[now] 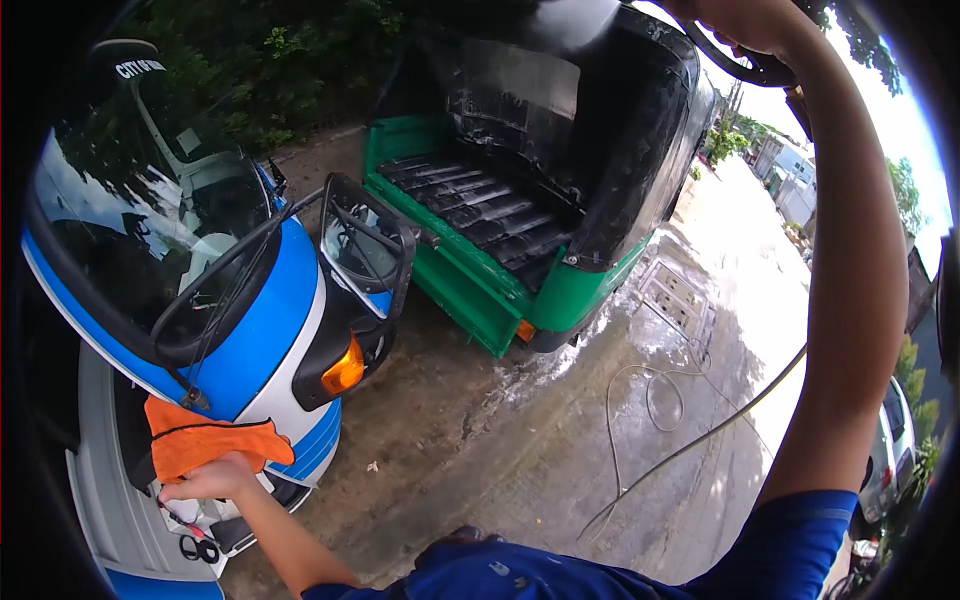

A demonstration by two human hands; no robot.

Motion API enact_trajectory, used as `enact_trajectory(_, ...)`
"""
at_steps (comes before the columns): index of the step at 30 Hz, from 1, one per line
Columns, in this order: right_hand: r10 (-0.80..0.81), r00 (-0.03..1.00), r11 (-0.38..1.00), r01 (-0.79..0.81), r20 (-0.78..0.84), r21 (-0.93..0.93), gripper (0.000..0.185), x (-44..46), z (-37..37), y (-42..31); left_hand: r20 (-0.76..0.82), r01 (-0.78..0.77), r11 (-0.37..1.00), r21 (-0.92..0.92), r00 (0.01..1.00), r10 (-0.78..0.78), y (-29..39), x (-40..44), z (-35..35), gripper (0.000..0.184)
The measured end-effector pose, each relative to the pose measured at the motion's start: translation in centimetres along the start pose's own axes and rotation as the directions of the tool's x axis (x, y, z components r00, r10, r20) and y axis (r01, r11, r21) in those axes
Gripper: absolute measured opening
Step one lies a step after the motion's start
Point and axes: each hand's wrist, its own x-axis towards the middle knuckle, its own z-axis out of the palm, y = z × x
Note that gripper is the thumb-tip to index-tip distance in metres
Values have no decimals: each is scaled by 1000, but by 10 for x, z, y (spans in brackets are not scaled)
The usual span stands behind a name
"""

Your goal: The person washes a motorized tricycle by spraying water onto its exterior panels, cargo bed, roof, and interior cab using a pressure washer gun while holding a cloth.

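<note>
My left hand [225,478] is closed on an orange cloth [210,440] with a dark edge. The cloth lies against the lower front of a blue and white three-wheeled vehicle [262,345], below the base of its wiper [195,398]. Raised high at the upper right, my right hand [748,22] is wrapped round a black spray gun [745,68], only its curved part showing at the frame edge. White mist [578,22] hangs by the roof of a green and black vehicle body [470,270], whose ribbed black floor [490,205] looks wet.
A side mirror [365,240] and an orange indicator lamp [343,368] jut from the blue vehicle. A hose [700,437] loops over the wet concrete [540,470] and passes behind my right arm. A drain cover [675,298] lies beyond. A parked car [890,450] stands far right.
</note>
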Motion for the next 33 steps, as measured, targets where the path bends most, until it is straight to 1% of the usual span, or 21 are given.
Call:
enact_trajectory(1, 15, 996, 998, -20, 91, 55, 58, 2, -5, -8, 156, -126, 943, 309, 985, 80, -9, 5, -9, 76)
enact_trajectory(2, 24, 983, 993, -44, 181, 107, 61, 1, -11, -18, 324, -279, 778, 563, 941, 103, -18, 8, -20, 75)
enact_trajectory(3, 3, 987, 992, -23, 160, 123, 59, 3, -7, -22, 480, -438, 529, 726, 875, 65, -26, 12, -28, 76)
enact_trajectory(6, -14, 975, 996, -7, 220, 92, 54, 6, -6, -38, 343, -318, 219, 923, 935, -89, -29, 4, -13, 69)
enact_trajectory(8, 13, 963, 997, -35, 269, 75, 45, 4, -6, -47, 378, -375, 177, 910, 926, 19, -57, 29, -33, 78)
enact_trajectory(10, 46, 935, 993, -80, 351, 83, 42, 2, -8, -52, 281, -263, 173, 949, 956, -90, -31, 2, 5, 82)
enact_trajectory(11, 23, 923, 995, -57, 384, 77, 39, 6, -3, -49, 411, -410, 140, 901, 911, 18, -41, 5, -4, 90)
enact_trajectory(13, -10, 954, 1000, 5, 300, 16, 39, 14, 20, -38, 476, -486, -140, 863, 874, -102, -60, 44, -43, 89)
enact_trajectory(16, -25, 983, 998, 15, 181, 57, 41, 15, 30, -38, 726, -727, -393, 564, 663, -185, -59, 55, -58, 77)
enact_trajectory(17, -17, 990, 995, 3, 143, 96, 41, 14, 31, -40, 713, -720, -398, 569, 673, -197, -60, 56, -62, 72)
enact_trajectory(20, 74, 995, 965, -87, 62, 248, 44, 19, 30, -51, 794, -775, -357, 522, 594, -131, -89, 91, -104, 26)
enact_trajectory(21, 56, 995, 949, -79, 85, 305, 44, 24, 29, -54, 830, -801, -359, 479, 546, -112, -90, 97, -109, 28)
enact_trajectory(22, 83, 995, 959, -96, 58, 265, 44, 30, 30, -61, 864, -824, -364, 434, 495, -92, -91, 103, -115, 36)
enact_trajectory(24, 132, 991, 974, -129, -4, 188, 45, 42, 34, -77, 916, -853, -419, 310, 386, -107, -77, 81, -99, 38)
enact_trajectory(25, 146, 987, 972, -154, 61, 180, 49, 50, 32, -89, 810, -799, -331, 503, 568, -142, -77, 77, -96, 26)
enact_trajectory(26, 137, 991, 967, -133, -5, 219, 51, 56, 37, -98, 667, -686, -265, 678, 725, -170, -76, 73, -93, 30)
enact_trajectory(27, 135, 989, 960, -115, -62, 255, 52, 59, 49, -106, 576, -589, -125, 798, 808, -128, -77, 72, -88, 39)
enact_trajectory(28, 137, 984, 953, -100, -114, 286, 54, 62, 58, -111, 442, -448, -1, 894, 881, -167, -68, 56, -67, 45)
enact_trajectory(29, -1, 999, 922, -16, 42, 387, 55, 78, 56, -107, 297, -279, 109, 954, 933, -202, -59, 40, -47, 53)
enact_trajectory(32, 63, 997, 907, -41, -37, 419, 53, 98, 72, -130, 372, -325, 336, 884, 924, -84, -49, 15, -21, 57)
enact_trajectory(33, 3, 1000, 896, 0, -6, 443, 54, 106, 76, -132, 355, -311, 314, 897, 930, -92, -54, 21, -29, 57)
